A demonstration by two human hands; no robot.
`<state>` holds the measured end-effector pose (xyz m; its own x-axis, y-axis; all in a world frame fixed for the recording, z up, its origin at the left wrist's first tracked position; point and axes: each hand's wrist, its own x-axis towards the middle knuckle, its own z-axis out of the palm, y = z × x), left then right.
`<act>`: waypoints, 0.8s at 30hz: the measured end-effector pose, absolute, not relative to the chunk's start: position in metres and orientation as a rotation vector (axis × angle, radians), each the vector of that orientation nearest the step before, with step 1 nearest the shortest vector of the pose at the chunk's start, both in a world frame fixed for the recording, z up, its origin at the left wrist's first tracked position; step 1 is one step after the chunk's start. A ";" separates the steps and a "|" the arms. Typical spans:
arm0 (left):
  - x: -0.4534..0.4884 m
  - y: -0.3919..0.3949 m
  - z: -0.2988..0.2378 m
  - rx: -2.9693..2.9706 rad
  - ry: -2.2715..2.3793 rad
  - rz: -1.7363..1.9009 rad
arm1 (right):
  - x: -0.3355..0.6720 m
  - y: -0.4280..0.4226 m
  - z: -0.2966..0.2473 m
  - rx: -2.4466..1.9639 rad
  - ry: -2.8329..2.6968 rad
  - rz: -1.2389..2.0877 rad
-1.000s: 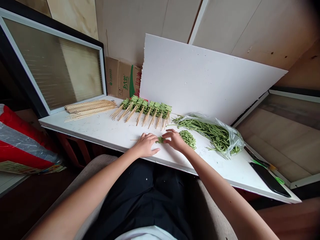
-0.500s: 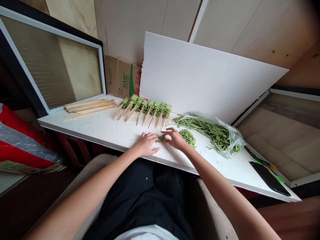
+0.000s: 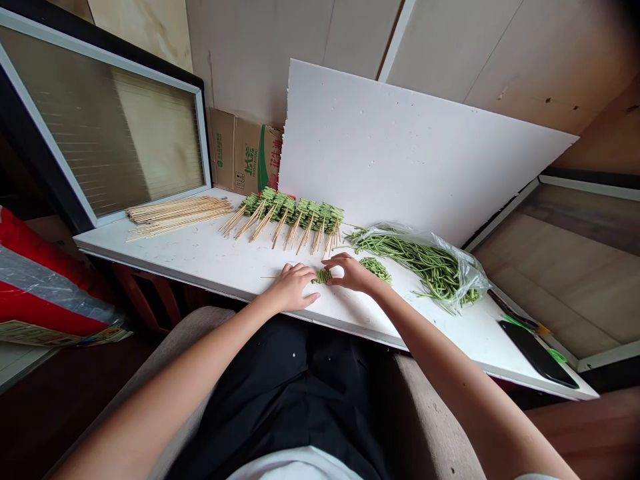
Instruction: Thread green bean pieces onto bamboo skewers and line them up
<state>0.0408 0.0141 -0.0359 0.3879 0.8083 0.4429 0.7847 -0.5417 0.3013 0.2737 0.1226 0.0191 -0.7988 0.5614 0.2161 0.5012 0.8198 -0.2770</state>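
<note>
On the white table in front of me lies a skewer of short green bean pieces [image 3: 324, 276]. Its bare stick runs out to the left, beneath my left hand [image 3: 294, 288]. That hand rests over the stick with fingers stretched out flat and the thumb apart, fingertips at the left end of the beans. My right hand [image 3: 350, 273] curves around the right end of the row, thumb and forefinger apart at its near and far sides. Whether they press on the beans, I cannot tell. Just right of this hand sits a pile of cut green bean pieces [image 3: 376, 269], partly covered by my wrist.
Finished bean skewers [image 3: 295, 212] lie stacked at the back, sticks toward me. Bare bamboo sticks [image 3: 180, 212] are at the left. Long green beans [image 3: 425, 260] spill from a plastic bag [image 3: 467, 270] at right, near a black phone-like slab [image 3: 537, 353]. A white board [image 3: 400, 147] leans behind.
My right thumb and forefinger have shifted slightly at the right end of the bean row. My left hand stays in place, and the view has tilted a little.
</note>
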 end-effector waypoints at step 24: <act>-0.009 0.030 -0.028 2.505 1.756 0.747 | 0.295 0.125 0.033 -1.008 -2.420 0.357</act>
<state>-0.0094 0.0302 -0.0278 0.2658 0.8854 0.3813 0.8889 -0.3782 0.2586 0.2954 0.1247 0.0327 -0.6067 0.7192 0.3387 0.5907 0.6930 -0.4133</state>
